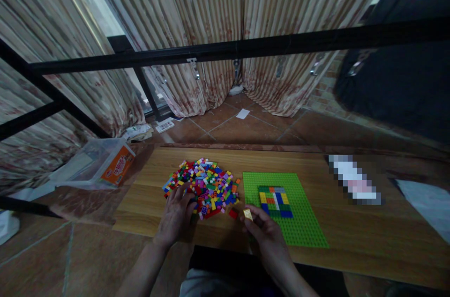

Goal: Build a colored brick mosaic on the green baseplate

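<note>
A heap of small toy building bricks (206, 182) in many colours lies on the wooden table. My left hand (177, 210) rests at the near left side of this heap, fingers bent and apart among the bricks; the fingertips are partly hidden. Between the thumb and fingers of my right hand (265, 229) is a yellow building brick (248, 214), held just above the table. Beyond that hand lies a green baseplate (309, 222). On it sits a roughly square block of joined bricks (276, 202) in green, yellow, blue, orange and white.
The wooden table (140, 212) stretches off to the right. A clear plastic box (94, 161) with an orange label stands left of it. A pixelated object (355, 180) and a pale sheet (425, 203) lie at the right. A black rail (218, 50) crosses before the curtains (207, 6).
</note>
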The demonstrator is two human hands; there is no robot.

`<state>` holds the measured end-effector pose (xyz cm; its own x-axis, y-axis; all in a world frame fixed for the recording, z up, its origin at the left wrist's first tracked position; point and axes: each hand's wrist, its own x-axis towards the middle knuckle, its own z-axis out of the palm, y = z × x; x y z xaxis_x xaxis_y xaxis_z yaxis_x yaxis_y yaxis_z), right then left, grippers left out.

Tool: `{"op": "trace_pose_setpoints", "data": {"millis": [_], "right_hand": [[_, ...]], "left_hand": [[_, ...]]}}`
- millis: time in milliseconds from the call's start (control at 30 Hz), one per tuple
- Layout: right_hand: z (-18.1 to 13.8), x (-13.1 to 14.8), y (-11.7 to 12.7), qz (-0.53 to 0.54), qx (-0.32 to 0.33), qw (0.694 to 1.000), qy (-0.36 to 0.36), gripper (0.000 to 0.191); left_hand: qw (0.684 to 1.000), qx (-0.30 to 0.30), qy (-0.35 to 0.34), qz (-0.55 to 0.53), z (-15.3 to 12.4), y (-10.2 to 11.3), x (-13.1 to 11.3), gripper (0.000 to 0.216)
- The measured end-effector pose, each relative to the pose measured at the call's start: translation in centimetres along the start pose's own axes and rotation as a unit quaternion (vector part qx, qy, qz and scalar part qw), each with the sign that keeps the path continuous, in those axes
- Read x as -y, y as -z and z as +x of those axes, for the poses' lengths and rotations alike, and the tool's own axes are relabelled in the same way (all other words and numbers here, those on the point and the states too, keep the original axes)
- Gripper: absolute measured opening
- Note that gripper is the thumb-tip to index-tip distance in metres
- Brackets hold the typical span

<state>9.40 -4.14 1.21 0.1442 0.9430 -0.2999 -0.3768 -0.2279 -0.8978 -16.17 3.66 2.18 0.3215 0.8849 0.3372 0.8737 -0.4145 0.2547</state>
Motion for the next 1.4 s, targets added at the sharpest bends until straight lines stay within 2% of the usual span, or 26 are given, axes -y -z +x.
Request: {"op": "trace_pose_setpoints", "data": {"millis": [267, 433, 567, 733, 833, 933, 1033, 1133, 1400], "right_hand": [[0.3, -0.5, 0.2, -0.001, 0.005, 1.0, -0.004, 0.042], [0.0, -0.3, 0.4, -0.001, -0.002, 1.0, -0.01, 0.041], [-0.2, -0.1, 0.0, -0.015, -0.017, 1.0, 0.001, 0.043], [-0.9, 0.1, -0.7, -0.115, -0.027, 0.991, 0.057, 0.041], [-1.4, 0.1, -0.7, -0.241, 0.007, 0.964, 0.115, 0.034], [-1.4, -0.6, -0.5, -0.353, 0.061, 0.916, 0.181, 0.03], [-0.8, -1.5, -0.5, -0.427, 0.111, 0.868, 0.226, 0.029], [-0.3, -1.7, -0.9, -0.478, 0.133, 0.832, 0.249, 0.027], [-0.4, -0.5, -2.8, -0.52, 0.143, 0.812, 0.222, 0.028]], "left_hand": [[0.999, -0.003, 0.015, -0.035, 0.3, -0.5, 0.5, 0.009], [1.0, -0.014, 0.01, -0.021, -0.1, -0.4, 0.5, 0.016], [1.0, 0.005, 0.017, -0.014, -0.3, -0.1, 0.3, 0.022], [0.999, 0.019, 0.032, -0.007, -0.4, -0.2, 0.3, 0.023], [0.999, 0.017, 0.045, -0.016, -0.4, -0.5, 0.5, 0.021], [0.999, 0.017, 0.043, -0.027, -0.3, -0.8, 0.8, 0.018], [0.999, 0.013, 0.037, -0.036, -0.3, -1.0, 1.0, 0.017], [0.998, 0.008, 0.033, -0.043, -0.2, -1.0, 1.0, 0.018], [0.999, -0.013, 0.02, -0.036, 0.0, -0.4, 0.2, 0.017]]}}
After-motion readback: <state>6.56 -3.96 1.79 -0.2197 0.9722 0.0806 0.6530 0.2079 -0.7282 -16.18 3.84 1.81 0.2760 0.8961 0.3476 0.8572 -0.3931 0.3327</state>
